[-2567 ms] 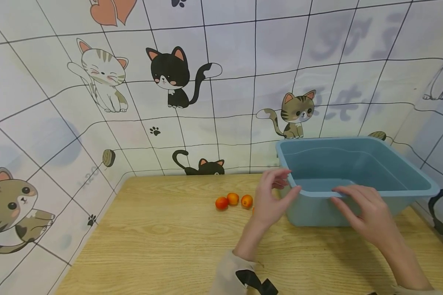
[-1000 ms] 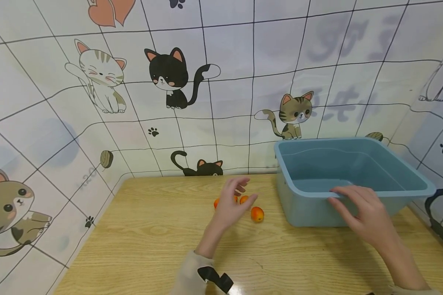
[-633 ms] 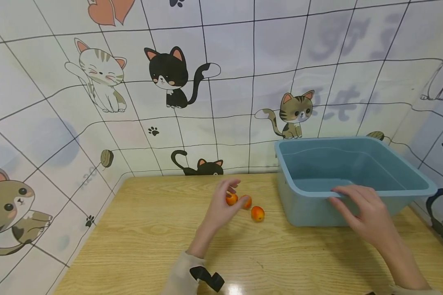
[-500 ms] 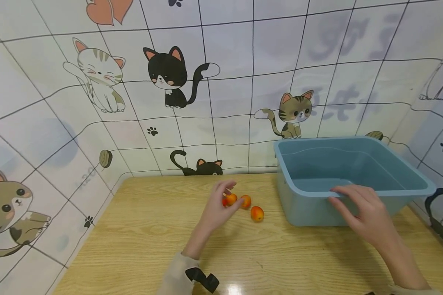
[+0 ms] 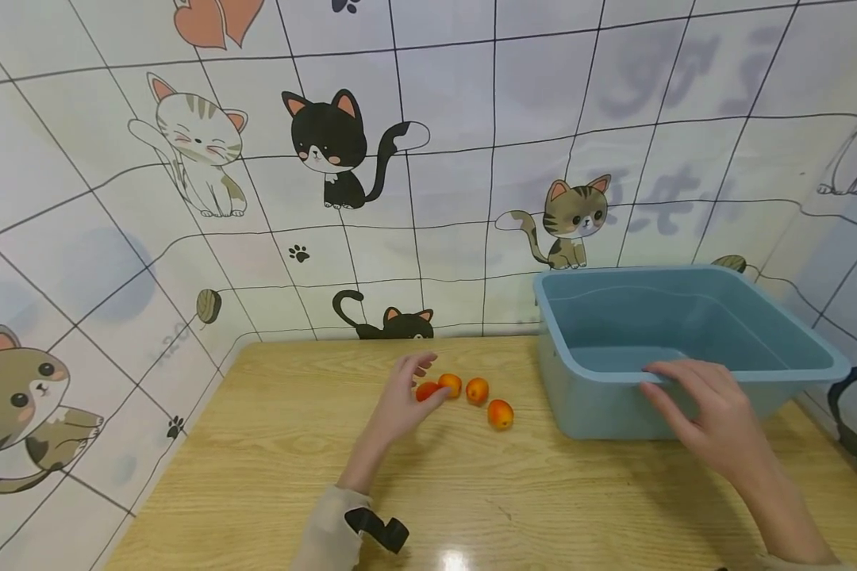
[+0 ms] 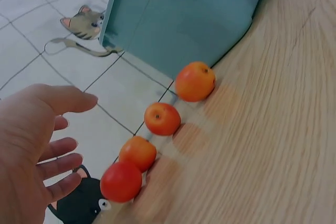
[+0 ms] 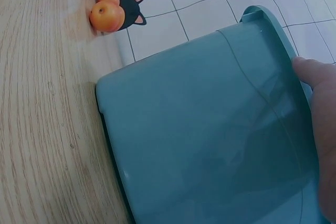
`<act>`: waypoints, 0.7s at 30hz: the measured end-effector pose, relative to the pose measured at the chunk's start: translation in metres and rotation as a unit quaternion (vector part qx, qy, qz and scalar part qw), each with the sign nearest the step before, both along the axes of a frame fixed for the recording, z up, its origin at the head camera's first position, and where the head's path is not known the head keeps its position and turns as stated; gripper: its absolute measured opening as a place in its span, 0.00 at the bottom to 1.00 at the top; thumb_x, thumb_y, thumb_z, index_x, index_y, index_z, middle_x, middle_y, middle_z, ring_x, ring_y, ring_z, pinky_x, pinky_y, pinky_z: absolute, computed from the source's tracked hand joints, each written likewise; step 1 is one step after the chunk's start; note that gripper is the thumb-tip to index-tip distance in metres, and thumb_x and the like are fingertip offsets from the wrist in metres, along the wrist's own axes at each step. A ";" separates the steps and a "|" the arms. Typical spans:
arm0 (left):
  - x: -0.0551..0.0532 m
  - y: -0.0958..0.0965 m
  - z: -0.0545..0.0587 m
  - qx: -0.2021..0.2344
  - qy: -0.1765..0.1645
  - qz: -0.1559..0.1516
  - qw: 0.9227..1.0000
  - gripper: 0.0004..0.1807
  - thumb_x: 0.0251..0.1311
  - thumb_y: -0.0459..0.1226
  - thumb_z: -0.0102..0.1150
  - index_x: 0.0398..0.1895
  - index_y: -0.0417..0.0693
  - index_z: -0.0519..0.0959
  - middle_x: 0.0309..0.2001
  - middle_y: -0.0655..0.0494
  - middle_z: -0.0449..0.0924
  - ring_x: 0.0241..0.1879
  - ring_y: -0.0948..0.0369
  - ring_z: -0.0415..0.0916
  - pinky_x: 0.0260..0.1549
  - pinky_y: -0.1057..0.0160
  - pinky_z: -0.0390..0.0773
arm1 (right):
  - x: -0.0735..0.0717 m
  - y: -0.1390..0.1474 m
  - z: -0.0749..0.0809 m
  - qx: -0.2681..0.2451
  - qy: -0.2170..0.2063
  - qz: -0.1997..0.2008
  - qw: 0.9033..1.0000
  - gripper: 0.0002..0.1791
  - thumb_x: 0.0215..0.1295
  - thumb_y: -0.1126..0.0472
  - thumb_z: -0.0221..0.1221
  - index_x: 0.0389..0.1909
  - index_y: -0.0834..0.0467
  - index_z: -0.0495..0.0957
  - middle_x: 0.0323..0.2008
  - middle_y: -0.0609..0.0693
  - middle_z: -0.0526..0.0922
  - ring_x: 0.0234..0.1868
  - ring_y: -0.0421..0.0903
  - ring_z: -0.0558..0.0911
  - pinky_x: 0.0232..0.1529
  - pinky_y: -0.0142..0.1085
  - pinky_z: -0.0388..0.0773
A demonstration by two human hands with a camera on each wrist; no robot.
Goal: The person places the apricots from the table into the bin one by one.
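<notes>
Several small, round, orange-red fruits stand in a slanting row on the wooden table. The reddest fruit (image 6: 121, 181) is at the far left end, and an orange fruit (image 5: 501, 415) lies nearest the tub. My left hand (image 5: 396, 408) hovers beside the left end, thumb and fingers spread apart and loosely bent, holding nothing. In the left wrist view, a gap shows between this hand and the fruits. At the right, my right hand (image 5: 714, 412) grips the front rim of a blue plastic tub (image 5: 600, 408), fingers over the edge and thumb outside.
A cat-printed, tiled-pattern covering (image 5: 443, 198) rises behind the wooden table (image 5: 278, 444) and along both sides. Beyond the tub, a dark curved strap-like shape (image 5: 839, 396) shows at the right edge. The tub's visible floor is bare.
My left hand has moved left from the tub's left rim, past the fruits to their left end, uncovering most of the row. The right hand stays on the rim.
</notes>
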State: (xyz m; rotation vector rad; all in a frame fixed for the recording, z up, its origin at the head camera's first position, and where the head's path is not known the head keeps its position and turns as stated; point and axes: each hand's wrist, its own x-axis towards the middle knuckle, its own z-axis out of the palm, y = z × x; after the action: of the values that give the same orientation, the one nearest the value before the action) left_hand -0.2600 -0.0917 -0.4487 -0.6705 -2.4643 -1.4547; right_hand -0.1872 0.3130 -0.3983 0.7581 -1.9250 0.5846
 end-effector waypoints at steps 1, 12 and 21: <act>-0.002 -0.002 -0.002 0.001 0.000 -0.003 1.000 0.31 0.59 0.39 0.72 0.64 0.43 0.73 0.55 0.46 0.73 0.54 0.42 0.70 0.51 0.42 0.73 | 0.000 0.000 0.000 0.001 -0.003 -0.002 1.000 0.34 0.73 0.37 0.52 0.39 0.66 0.85 0.35 0.60 0.85 0.41 0.52 0.78 0.64 0.27 0.61; -0.011 -0.016 -0.017 0.021 -0.023 -0.027 0.999 0.31 0.58 0.36 0.72 0.64 0.41 0.72 0.56 0.36 0.73 0.53 0.40 0.72 0.51 0.40 0.72 | -0.001 0.001 -0.002 -0.001 -0.003 0.000 1.000 0.34 0.73 0.37 0.53 0.39 0.66 0.85 0.35 0.60 0.85 0.41 0.52 0.78 0.64 0.27 0.61; -0.015 -0.017 -0.027 0.004 -0.064 -0.006 0.998 0.30 0.59 0.33 0.71 0.63 0.36 0.72 0.55 0.37 0.76 0.52 0.46 0.76 0.56 0.45 0.74 | 0.000 0.001 -0.002 -0.001 -0.007 -0.005 1.000 0.34 0.73 0.36 0.52 0.40 0.66 0.85 0.35 0.60 0.85 0.41 0.52 0.78 0.64 0.27 0.61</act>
State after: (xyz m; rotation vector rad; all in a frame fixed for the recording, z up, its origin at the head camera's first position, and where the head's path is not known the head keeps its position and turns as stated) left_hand -0.2752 -0.1083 -0.4757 -0.6100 -2.5518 -1.5555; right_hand -0.1875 0.3135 -0.3999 0.7441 -1.9406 0.5873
